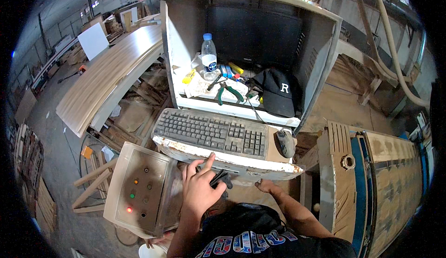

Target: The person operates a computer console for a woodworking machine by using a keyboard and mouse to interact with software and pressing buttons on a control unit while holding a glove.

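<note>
My left hand (200, 188) is open, its fingers spread and the index finger reaching to the front edge of the keyboard tray (186, 150). A dark object (220, 178) shows beside its thumb; I cannot make out what it is or whether the hand touches it. My right hand (265, 186) is low by the tray's front edge, its fingers mostly hidden. On the tray lie a dusty black keyboard (209, 130) and, to its right, a dark mouse (285, 143). Behind them, a monitor (251, 35) stands in a grey metal cabinet (325, 58).
Inside the cabinet are a water bottle (209, 58), green-handled pliers (227, 93) and a black cap (278, 93). A control box (139, 188) with lit buttons stands at the left. Stacked boards (111, 67) lie beyond it. A machine bed (390, 174) runs along the right.
</note>
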Motion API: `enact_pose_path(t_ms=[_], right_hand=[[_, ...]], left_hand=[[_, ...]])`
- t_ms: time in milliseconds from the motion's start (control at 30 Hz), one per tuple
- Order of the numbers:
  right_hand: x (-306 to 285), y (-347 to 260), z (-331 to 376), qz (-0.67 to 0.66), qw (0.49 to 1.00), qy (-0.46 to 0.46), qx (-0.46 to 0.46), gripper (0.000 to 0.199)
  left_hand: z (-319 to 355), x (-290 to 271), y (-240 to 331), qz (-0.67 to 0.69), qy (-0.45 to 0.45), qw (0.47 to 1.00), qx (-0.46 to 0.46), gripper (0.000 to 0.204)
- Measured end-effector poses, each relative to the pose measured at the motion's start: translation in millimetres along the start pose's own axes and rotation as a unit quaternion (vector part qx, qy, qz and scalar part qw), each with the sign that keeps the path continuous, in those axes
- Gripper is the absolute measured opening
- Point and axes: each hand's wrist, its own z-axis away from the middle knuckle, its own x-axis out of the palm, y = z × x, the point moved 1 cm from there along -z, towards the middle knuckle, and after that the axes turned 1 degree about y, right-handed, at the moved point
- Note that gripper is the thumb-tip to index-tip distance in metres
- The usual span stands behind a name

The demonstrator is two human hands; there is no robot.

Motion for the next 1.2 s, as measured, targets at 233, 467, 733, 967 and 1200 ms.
enact_pose_path(t_ms=[233,467,733,967,1200], right_hand=[[2,0,1,-0.014,1.0,0.0,-0.016,0.074],[11,17,-9,-0.006,1.0,-0.006,0.011,0.069],[-2,7,-1,0.017,0.996,-0.074,0.04,0.077],[3,1,7,-0.012,0.999,-0.045,0.02,0.076],[7,5,1,-0.013,1.0,0.009,-0.004,0.066]], left_hand=[[0,-3,3,-0.01,-0.006,1.0,-0.008,0.027],[-2,-3,6,0.001,-0.003,1.0,-0.009,0.025],[-2,-2,2,-0.006,-0.007,1.0,-0.004,0.026],[-2,-5,0,-0.011,-0.001,1.0,0.001,0.026],[-5,-4,-1,-0.022,0.009,0.999,0.041,0.026]])
